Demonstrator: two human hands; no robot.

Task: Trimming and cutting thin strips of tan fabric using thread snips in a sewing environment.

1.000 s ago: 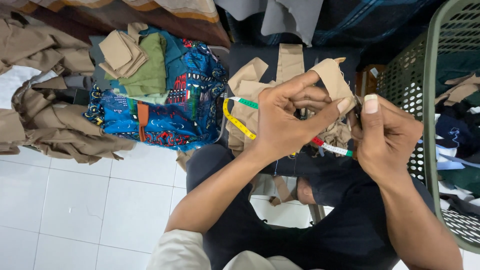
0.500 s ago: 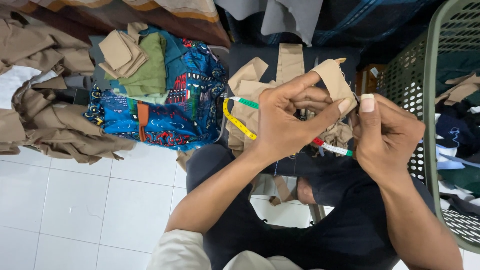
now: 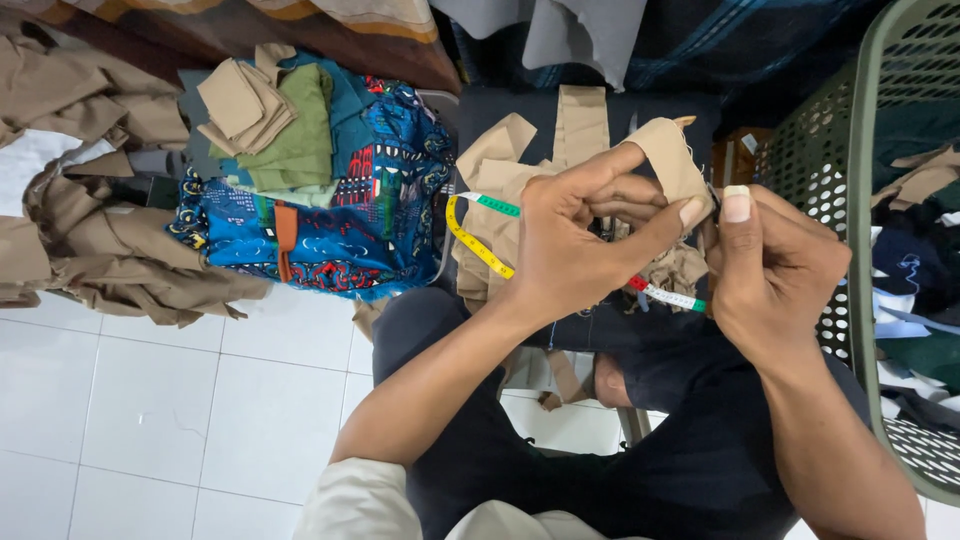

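Left hand (image 3: pixel 575 240): grip closed, thumb and forefinger pinching a small tan fabric piece (image 3: pixel 672 160) at its upper edge. Right hand (image 3: pixel 775 270): grip closed, thumb raised, fingers curled onto the same fabric from the other side; the contact point is hidden. Both hands meet above the lap. A measuring tape (image 3: pixel 478 235) runs under the left hand. More tan cut pieces (image 3: pixel 580 125) lie just beyond the grip. Green laundry basket (image 3: pixel 850 130) stands beside the right hand. Patterned blue cloth (image 3: pixel 360 220) lies well left of the left hand.
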